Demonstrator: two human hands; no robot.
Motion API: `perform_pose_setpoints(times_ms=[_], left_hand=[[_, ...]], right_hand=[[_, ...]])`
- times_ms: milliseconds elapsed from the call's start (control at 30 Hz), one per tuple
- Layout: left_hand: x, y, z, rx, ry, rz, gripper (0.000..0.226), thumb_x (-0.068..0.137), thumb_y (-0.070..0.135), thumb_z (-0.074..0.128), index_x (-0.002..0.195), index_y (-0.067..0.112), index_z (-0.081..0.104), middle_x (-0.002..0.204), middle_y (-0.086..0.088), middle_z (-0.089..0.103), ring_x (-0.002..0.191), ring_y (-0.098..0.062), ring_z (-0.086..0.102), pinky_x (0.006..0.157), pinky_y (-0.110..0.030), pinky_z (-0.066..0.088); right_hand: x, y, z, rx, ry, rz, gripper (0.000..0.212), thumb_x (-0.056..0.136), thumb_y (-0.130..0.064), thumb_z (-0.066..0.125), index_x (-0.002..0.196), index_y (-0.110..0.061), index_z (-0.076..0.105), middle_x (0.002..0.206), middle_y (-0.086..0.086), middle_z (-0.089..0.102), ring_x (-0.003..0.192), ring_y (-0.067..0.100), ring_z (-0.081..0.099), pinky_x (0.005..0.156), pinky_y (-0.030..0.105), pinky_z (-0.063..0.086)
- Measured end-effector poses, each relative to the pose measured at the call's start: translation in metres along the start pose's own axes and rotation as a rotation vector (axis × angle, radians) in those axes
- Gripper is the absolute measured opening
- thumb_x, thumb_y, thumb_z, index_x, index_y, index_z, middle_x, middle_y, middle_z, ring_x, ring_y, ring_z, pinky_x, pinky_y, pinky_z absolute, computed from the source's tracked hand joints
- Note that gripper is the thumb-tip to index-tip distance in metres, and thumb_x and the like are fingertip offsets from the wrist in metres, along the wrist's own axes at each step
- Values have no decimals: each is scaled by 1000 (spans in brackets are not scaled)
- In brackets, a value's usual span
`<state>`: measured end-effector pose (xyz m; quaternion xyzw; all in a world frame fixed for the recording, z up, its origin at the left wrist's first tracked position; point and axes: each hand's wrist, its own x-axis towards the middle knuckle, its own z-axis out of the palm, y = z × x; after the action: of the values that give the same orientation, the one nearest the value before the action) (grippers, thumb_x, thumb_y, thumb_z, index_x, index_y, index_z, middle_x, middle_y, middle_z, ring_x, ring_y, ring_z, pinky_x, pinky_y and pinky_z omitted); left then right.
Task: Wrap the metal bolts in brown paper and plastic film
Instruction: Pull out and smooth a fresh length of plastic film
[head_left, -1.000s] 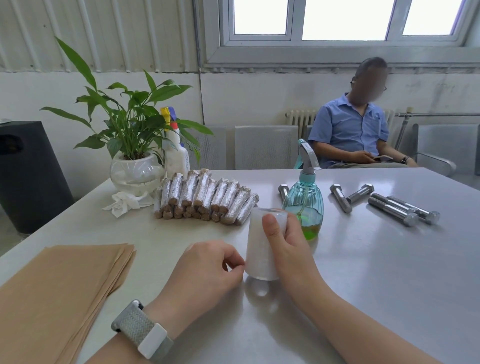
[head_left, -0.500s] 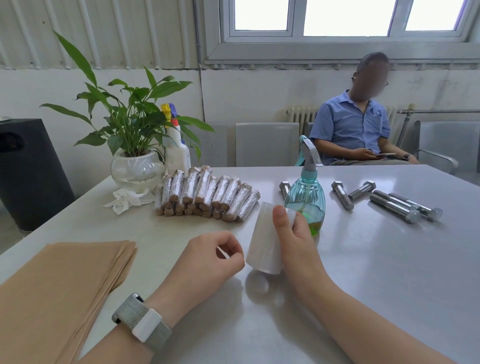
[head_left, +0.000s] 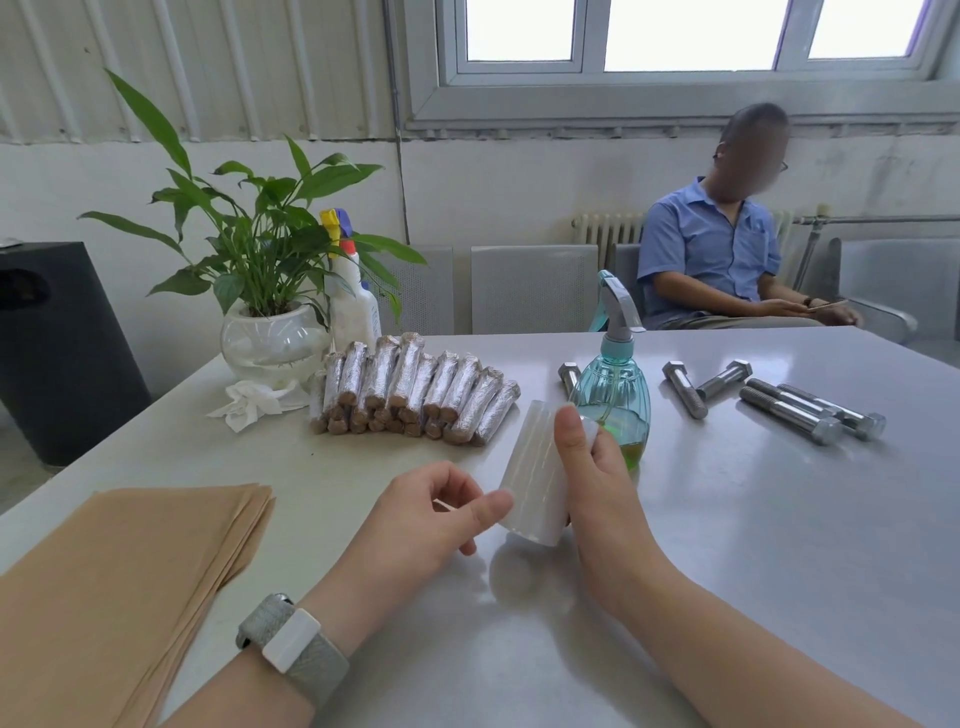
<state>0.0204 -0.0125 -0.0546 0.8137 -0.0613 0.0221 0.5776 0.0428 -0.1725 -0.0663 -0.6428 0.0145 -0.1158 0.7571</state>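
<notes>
A stack of brown paper (head_left: 119, 582) is lying at the far left of the roll of film (head_left: 535, 478), flat on the grey table (head_left: 753, 571). Beyond the paper, a potted plant (head_left: 260, 291) is standing with a white spray bottle (head_left: 353, 306) just beside it and a crumpled tissue (head_left: 249, 405) at its foot. A pile of wrapped bolts (head_left: 415, 389) is lying behind the roll and to its left.

The left hand (head_left: 415, 525), a watch (head_left: 293, 642) on its wrist, is sitting just left of the roll, fingers curled, with thumb and forefinger pinching at the roll's lower edge; whether a loose end of film is caught there cannot be told. The roll of film is being held tilted above the table. The right hand (head_left: 597, 483) is gripping it from the right, thumb lying along its front.

Right behind the roll a teal spray bottle (head_left: 615, 384) is standing. To the right of the roll, well apart, bare bolts (head_left: 789, 405) are lying loose on the table. A person in a blue shirt (head_left: 717, 260) is sitting beyond.
</notes>
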Motion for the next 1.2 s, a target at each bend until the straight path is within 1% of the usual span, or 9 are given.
perform_pose_setpoints(times_ms=[233, 433, 533, 633, 700, 800, 933, 1100, 1200], left_hand=[[5, -4, -4, -128, 5, -76, 22, 79, 26, 79, 73, 12, 63, 60, -5, 65, 44, -6, 48, 43, -17, 36], [7, -2, -10, -161, 136, -27, 16, 80, 17, 78, 89, 11, 66, 65, -3, 70, 54, -9, 60, 54, -23, 41], [9, -3, -16, 94, 220, 81, 14, 89, 16, 70, 101, 23, 72, 67, 9, 69, 62, -2, 63, 60, -12, 43], [7, -2, -22, 381, 289, 199, 18, 93, 18, 61, 88, 31, 71, 77, 13, 64, 75, 2, 57, 63, -7, 38], [8, -3, -25, 416, 311, 253, 20, 95, 17, 56, 85, 32, 66, 89, 10, 58, 81, 2, 53, 68, -6, 36], [8, -4, -20, 378, 306, 306, 23, 98, 14, 50, 83, 30, 58, 92, 9, 54, 86, 5, 51, 71, -4, 34], [5, -8, -12, 384, 289, 357, 23, 98, 16, 46, 83, 33, 51, 85, 14, 55, 84, 3, 51, 66, -7, 34], [3, -5, -13, 405, 262, 474, 20, 101, 20, 45, 88, 35, 51, 85, 18, 54, 84, -1, 53, 69, -9, 36], [0, -2, -13, 392, 238, 530, 20, 102, 17, 45, 90, 30, 54, 84, 19, 54, 81, -1, 53, 68, -9, 36]], right_hand=[[-1, -2, -1, -2, 6, 19, 83, 57, -85, 55, 104, -17, 56, 96, 1, 64, 87, 14, 63, 80, 38, 52], [-4, -8, 1, 45, -22, 61, 71, 65, -69, 66, 115, -21, 53, 90, -6, 64, 70, 7, 60, 54, 24, 45], [-7, -11, 1, 66, -94, 87, 64, 64, -54, 75, 117, -26, 50, 102, 2, 62, 75, 13, 61, 53, 30, 48], [-10, -14, -1, 2, -200, 134, 45, 76, -37, 80, 113, -29, 55, 112, 9, 61, 87, 20, 64, 57, 33, 56], [-10, -20, -4, -128, -275, 128, 31, 81, -30, 77, 108, -31, 61, 107, 8, 65, 87, 16, 63, 59, 28, 56], [-9, -29, -9, -403, -459, 127, 37, 67, -39, 70, 102, -32, 65, 91, 5, 67, 74, 9, 60, 61, 17, 46], [-9, -33, -10, -601, -681, 178, 41, 63, -41, 69, 102, -30, 61, 98, -1, 71, 78, 7, 64, 80, 30, 46], [-5, -33, -12, -540, -639, 125, 37, 66, -51, 80, 91, -27, 65, 80, -12, 60, 68, 2, 53, 64, 21, 40], [-5, -29, -11, -467, -623, 77, 21, 84, -38, 75, 85, -21, 63, 68, -14, 53, 62, 3, 45, 58, 19, 36]])
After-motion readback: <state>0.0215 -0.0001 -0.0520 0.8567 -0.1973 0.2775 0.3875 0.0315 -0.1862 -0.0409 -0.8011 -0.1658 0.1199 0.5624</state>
